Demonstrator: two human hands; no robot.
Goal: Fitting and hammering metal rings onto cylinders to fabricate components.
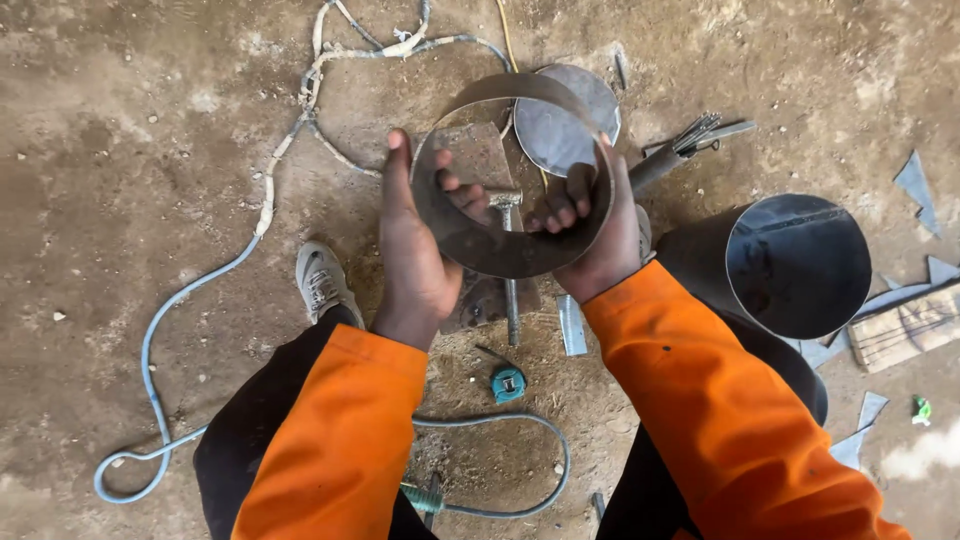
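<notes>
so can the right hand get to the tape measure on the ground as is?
Probably not right away. The right hand and left hand both grip the metal ring, so it is occupied. The tape measure lies uncovered on the dirt floor just below the hands, with nothing across the path.

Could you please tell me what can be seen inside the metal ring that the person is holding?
Through the metal ring show fingertips of both hands, a hammer and a flat plate on the ground. The ring's band hides the hammer's middle.
</notes>
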